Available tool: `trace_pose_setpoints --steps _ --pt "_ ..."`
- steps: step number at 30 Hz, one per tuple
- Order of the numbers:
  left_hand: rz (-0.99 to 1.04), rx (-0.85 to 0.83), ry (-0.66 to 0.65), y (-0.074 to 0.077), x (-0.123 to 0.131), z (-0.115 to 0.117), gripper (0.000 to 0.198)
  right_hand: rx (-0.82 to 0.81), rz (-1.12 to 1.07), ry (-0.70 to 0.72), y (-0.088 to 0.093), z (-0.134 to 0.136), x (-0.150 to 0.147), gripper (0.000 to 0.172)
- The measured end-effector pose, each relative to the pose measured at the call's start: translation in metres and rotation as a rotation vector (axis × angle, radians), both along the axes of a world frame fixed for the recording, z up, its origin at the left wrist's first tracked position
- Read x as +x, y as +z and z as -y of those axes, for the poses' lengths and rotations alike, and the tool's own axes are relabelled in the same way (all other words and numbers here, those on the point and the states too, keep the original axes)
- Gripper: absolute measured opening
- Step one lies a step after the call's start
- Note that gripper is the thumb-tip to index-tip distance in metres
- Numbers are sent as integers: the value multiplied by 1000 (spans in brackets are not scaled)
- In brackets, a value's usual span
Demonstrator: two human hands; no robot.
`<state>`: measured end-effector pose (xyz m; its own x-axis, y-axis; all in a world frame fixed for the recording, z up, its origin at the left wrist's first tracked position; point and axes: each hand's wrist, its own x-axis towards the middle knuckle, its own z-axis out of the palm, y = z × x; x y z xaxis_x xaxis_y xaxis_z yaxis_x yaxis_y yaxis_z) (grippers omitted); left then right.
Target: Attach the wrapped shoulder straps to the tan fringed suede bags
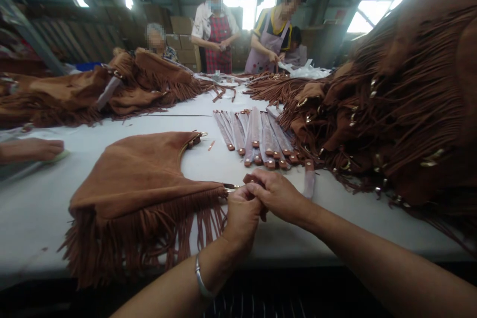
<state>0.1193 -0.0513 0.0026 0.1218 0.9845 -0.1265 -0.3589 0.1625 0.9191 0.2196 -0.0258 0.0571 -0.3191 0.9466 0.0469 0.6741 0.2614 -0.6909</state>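
- Your tabletop (33,213) is white, marked by a thin dark line (186,116) running crosswise beyond its middle.
- Locate the fringed bag (141,174) by the tabletop's near edge, left of centre; it lies flat, fringe toward you.
- Your left hand (243,214) has its grip clamped on a brown strap piece (249,178), beside the bag's gold-coloured clasp (231,187).
- Your right hand (278,194) has its grip clamped on the same piece; both hands touch. The piece's lower part is mostly hidden by your fingers.
- Wrapped straps (257,134) lie in a cluster near the tabletop's middle, brown tips toward you; a single strap (309,179) lies just beside your right wrist.
- A high bag pile (406,89) covers the tabletop's right edge; a lower bag pile (145,82) occupies the far left corner.
- At the left edge, a co-worker's hand (32,150) rests on a pale green item (59,155).
- Beyond the far edge stand a person in a red checked apron (220,42) and a person in a lavender apron (265,47).
- Cartons (182,25) are stacked behind them; bright windows (367,15) light the room.
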Motion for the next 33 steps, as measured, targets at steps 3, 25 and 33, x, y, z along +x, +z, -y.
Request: trace_pose_setpoints --steps 3,25,33 --pt "-299 203 -177 5 -24 5 11 -229 -272 -19 -15 2 9 15" --pt "-491 490 -470 30 -47 -53 16 -879 -751 221 -29 -9 38 37" --pt "-625 540 -472 24 -67 -35 15 -645 -525 128 -27 -10 40 37"
